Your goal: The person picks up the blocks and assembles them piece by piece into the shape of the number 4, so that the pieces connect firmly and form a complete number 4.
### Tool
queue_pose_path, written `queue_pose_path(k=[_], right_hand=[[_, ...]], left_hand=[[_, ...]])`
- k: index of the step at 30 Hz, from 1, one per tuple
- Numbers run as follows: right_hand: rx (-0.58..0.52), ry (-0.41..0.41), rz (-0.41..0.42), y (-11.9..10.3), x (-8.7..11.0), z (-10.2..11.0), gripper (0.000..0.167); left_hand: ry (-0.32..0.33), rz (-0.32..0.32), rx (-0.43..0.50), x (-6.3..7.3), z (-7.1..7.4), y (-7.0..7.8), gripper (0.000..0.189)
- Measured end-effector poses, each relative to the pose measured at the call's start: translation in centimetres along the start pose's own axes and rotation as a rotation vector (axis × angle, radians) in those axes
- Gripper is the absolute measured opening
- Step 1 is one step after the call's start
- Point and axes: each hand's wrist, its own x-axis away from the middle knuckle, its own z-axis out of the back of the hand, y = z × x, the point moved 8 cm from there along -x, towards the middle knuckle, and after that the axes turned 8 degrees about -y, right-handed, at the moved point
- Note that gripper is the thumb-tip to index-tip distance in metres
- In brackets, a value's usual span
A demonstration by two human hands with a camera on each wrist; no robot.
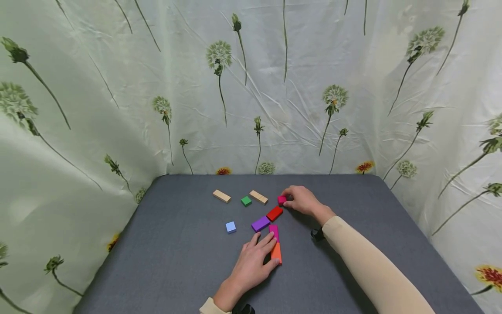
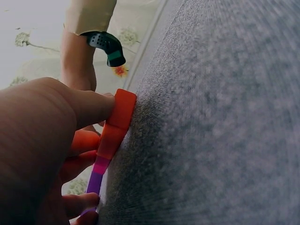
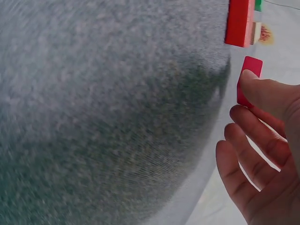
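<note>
My left hand [image 1: 269, 247] lies flat on the grey table [image 1: 164, 261], palm down. Its thumb [image 2: 91, 107] touches the side of an orange block [image 1: 276, 254] [image 2: 121, 117], and its fingertips rest against a magenta block [image 1: 273, 230] [image 2: 100, 165] lying end to end with it. A purple block [image 1: 260, 223] [image 2: 93, 183] and a red block [image 1: 274, 213] [image 3: 239, 21] lie just beyond. Farther back, my right hand [image 1: 289, 200] [image 3: 262, 140] pinches a small crimson block [image 1: 281, 200] [image 3: 251, 68] that sits on the table.
Two plain wooden blocks [image 1: 222, 196] [image 1: 259, 197], a green cube [image 1: 246, 201] and a light blue cube [image 1: 231, 227] lie on the table to the left of the hands. Flower-printed cloth [image 1: 251, 109] walls in the table at the back and both sides.
</note>
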Motion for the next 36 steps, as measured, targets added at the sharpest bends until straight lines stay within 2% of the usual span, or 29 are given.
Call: queue_pose_path(k=[7,19,36], right_hand=[[-0.006,0.018,0.025,-0.8,0.7,1.1,0.031],[0.01,0.058,0.062,-2.4,2.5,1.9,0.027],[0.021,0.042,0.045,-3.5,5.0,-0.6,0.027]], left_hand=[[-0.013,0.004,-0.015,0.0,-0.1,-0.1,0.063],[0.012,-0.006,-0.013,-0.1,0.0,-0.1,0.062],[0.023,-0.013,-0.024,0.1,0.1,0.2,0.062]])
